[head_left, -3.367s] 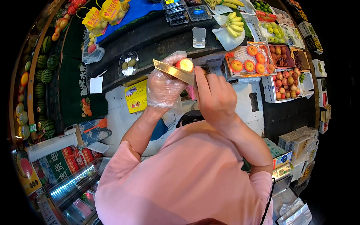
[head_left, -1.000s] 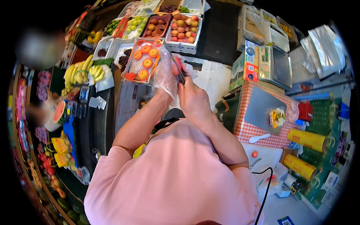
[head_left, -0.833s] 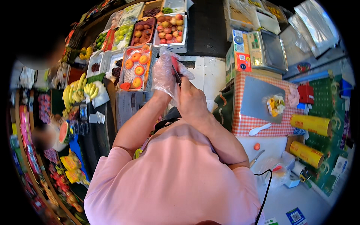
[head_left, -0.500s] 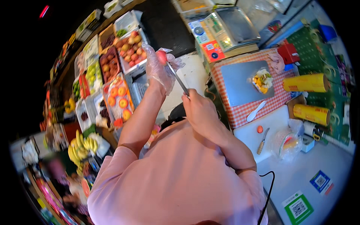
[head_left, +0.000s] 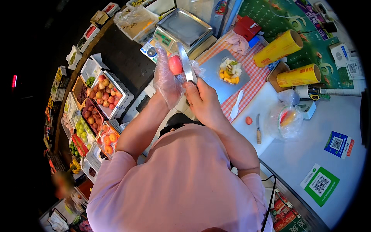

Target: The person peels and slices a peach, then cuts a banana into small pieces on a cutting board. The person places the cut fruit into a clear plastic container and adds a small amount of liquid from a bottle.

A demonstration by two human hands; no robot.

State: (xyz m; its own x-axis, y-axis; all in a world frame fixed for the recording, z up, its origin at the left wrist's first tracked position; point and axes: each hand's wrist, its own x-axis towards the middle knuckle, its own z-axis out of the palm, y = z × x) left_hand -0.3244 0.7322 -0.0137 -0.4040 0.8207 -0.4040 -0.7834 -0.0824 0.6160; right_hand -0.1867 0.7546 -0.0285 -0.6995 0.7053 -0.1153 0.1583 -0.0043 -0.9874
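Note:
My left hand (head_left: 167, 87), in a loose clear plastic glove, is closed around a pinkish-red round fruit (head_left: 175, 65); its exact kind does not show. My bare right hand (head_left: 203, 101) grips a knife (head_left: 187, 65) by its dark handle. The broad blade points up and away, close beside the fruit's right side; whether it touches the skin I cannot tell. Beyond my hands, to the right, a tray of cut fruit (head_left: 230, 72) in white, yellow and green pieces lies on a grey board (head_left: 217, 61).
A red-checked cloth (head_left: 253, 71) lies under the board. On a white board (head_left: 251, 106) are a small red fruit (head_left: 248, 120) and a wooden-handled knife (head_left: 258, 133), near a white plastic knife (head_left: 236, 106). Yellow film rolls (head_left: 279, 48) stand right. A scale (head_left: 184, 29) is ahead; fruit crates (head_left: 106, 91) sit left.
My view has turned rightward, so the counter and crates sit farther left. The knife now shows its broad side beside the fruit, where before it pointed at it from below.

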